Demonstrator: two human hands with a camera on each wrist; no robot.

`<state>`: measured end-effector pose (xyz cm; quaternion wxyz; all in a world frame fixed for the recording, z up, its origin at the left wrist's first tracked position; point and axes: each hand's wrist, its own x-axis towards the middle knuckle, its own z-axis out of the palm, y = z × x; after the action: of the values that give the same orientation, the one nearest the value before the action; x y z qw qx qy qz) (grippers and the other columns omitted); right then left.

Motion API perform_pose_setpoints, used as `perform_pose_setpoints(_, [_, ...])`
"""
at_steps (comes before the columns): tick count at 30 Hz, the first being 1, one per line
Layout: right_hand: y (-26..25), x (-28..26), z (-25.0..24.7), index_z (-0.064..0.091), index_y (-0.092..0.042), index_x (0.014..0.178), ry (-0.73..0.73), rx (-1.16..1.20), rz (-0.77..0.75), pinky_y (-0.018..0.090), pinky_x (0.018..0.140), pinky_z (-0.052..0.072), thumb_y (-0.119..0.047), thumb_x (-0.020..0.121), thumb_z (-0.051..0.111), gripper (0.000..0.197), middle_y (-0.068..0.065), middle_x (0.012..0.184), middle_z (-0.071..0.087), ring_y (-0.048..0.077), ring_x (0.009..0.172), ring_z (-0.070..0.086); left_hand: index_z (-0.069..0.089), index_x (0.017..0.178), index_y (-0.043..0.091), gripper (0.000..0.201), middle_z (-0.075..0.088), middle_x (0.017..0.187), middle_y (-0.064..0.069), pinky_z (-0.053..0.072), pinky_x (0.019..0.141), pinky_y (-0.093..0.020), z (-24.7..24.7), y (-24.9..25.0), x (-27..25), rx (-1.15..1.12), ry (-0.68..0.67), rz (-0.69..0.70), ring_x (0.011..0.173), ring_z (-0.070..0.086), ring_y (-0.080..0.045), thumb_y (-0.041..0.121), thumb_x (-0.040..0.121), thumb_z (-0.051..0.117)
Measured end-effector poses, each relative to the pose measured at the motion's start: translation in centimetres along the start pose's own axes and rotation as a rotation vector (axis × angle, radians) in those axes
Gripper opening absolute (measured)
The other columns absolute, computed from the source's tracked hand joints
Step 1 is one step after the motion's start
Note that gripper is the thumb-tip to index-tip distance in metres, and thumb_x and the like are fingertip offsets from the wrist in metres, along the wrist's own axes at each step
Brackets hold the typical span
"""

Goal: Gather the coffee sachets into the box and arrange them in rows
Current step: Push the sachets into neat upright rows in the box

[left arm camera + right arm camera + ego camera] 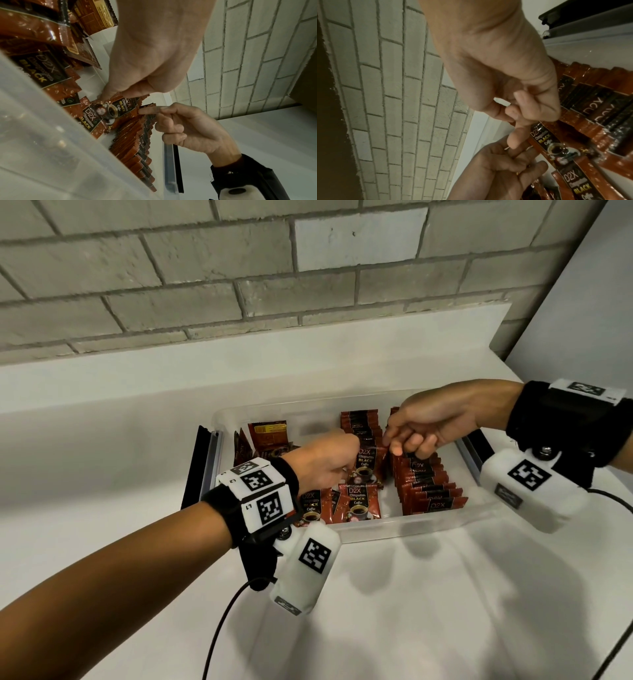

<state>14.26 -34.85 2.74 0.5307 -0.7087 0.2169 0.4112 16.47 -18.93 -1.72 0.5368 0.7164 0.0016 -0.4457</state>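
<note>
A clear plastic box on the white counter holds red-brown coffee sachets. One row of sachets stands on edge along the right side, and a shorter row stands at the back middle. My left hand reaches into the box and pinches the lower edge of one tilted sachet, seen close in the left wrist view. My right hand has curled fingers, with thumb and index tip at that sachet's top right corner. Loose sachets lie flat in front.
More loose sachets are piled in the box's back left. Black rails flank the box at left and right. A brick wall rises behind the counter, and a white panel stands at the right.
</note>
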Motion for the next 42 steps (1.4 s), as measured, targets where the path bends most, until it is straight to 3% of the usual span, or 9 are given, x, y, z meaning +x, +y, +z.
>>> perform_pose_setpoints(3, [0.1,-0.2,-0.1,0.047,-0.005,0.082,0.016,0.018,0.002,0.015,0.032,0.027,-0.007,0.097,0.036,0.019,0.006,0.060,0.057,0.006,0.038,0.032,0.053,0.085,0.004,0.033,0.043,0.059,-0.007,0.039,0.079,-0.037,0.1,0.0,0.1,-0.010,0.023,-0.018,0.061,0.043,-0.019,-0.016,0.078,0.027])
perform_pose_setpoints(6, [0.4,-0.2,0.1,0.047,-0.004,0.083,0.025,0.026,0.013,0.015,0.031,0.027,-0.007,0.097,0.035,0.019,0.006,0.059,0.057,0.006,0.037,0.032,0.056,0.094,0.006,0.036,0.050,0.045,0.002,0.047,0.074,-0.031,0.0,-0.2,0.4,0.032,-0.005,0.006,0.043,0.049,-0.010,-0.014,0.085,0.028])
perform_pose_setpoints(13, [0.2,0.2,0.6,0.048,-0.004,0.080,0.005,0.071,-0.013,0.014,0.032,0.027,-0.007,0.097,0.034,0.023,0.004,0.057,0.056,0.006,0.038,0.032,0.049,0.126,-0.004,0.041,0.062,0.076,-0.010,0.051,0.077,-0.032,-0.1,-0.2,0.5,0.017,-0.032,0.045,0.057,0.057,-0.012,-0.011,0.090,0.030])
perform_pose_setpoints(23, [0.3,0.8,0.2,0.048,-0.005,0.080,0.004,0.073,-0.038,0.014,0.033,0.027,-0.008,0.098,0.033,0.024,0.004,0.056,0.056,0.006,0.038,0.032,0.057,0.092,0.005,0.035,0.059,0.055,-0.002,0.047,0.068,-0.030,-0.1,0.0,-0.2,-0.008,-0.090,0.101,0.055,0.056,-0.013,-0.012,0.090,0.027])
perform_pose_setpoints(30, [-0.2,-1.2,-1.1,0.059,-0.003,0.106,0.044,-0.227,-0.142,0.014,0.036,0.029,-0.015,0.097,0.047,0.019,0.003,0.066,0.059,0.005,0.043,0.036,0.055,0.085,0.010,0.015,0.054,0.090,-0.007,0.042,0.068,-0.024,-2.0,0.1,-1.2,0.745,0.015,0.203,0.080,0.048,-0.016,0.000,0.090,0.044])
perform_pose_setpoints(33, [0.1,-0.8,0.2,0.060,-0.017,0.119,-0.028,-0.668,-0.106,0.014,0.045,0.035,-0.020,0.098,0.046,0.025,-0.002,0.077,0.064,0.004,0.053,0.044,0.062,0.117,0.007,0.032,0.052,0.136,-0.007,0.039,0.099,-0.031,-1.8,1.2,-2.5,1.083,-0.212,0.118,0.120,0.048,-0.019,0.001,0.094,0.041])
perform_pose_setpoints(35, [0.2,0.2,1.5,0.058,-0.020,0.126,-0.096,-0.945,-0.062,0.020,0.068,0.050,-0.026,0.098,0.045,0.031,-0.003,0.098,0.066,0.009,0.076,0.058,0.057,0.127,0.010,0.038,0.038,0.149,-0.004,0.026,0.110,-0.032,-1.2,1.6,-3.3,1.246,-0.334,0.047,0.138,0.032,-0.019,0.002,0.096,0.037])
perform_pose_setpoints(37, [0.1,1.3,2.5,0.053,-0.021,0.132,-0.122,-1.149,-0.039,0.038,0.099,0.046,-0.028,0.099,0.044,0.035,0.003,0.125,0.058,0.021,0.111,0.056,0.053,0.133,0.011,0.042,0.034,0.151,-0.005,0.024,0.111,-0.031,-0.9,1.6,-3.3,1.329,-0.416,0.003,0.141,0.027,-0.021,0.001,0.097,0.033])
perform_pose_setpoints(42, [0.3,2.7,3.3,0.048,-0.021,0.136,-0.225,-1.267,-0.040,0.047,0.104,0.042,-0.024,0.097,0.043,0.039,0.006,0.138,0.046,0.026,0.123,0.047,0.047,0.138,0.011,0.046,0.034,0.151,-0.006,0.025,0.111,-0.030,-0.7,1.0,-2.8,1.421,-0.475,-0.030,0.140,0.029,-0.021,-0.001,0.096,0.032])
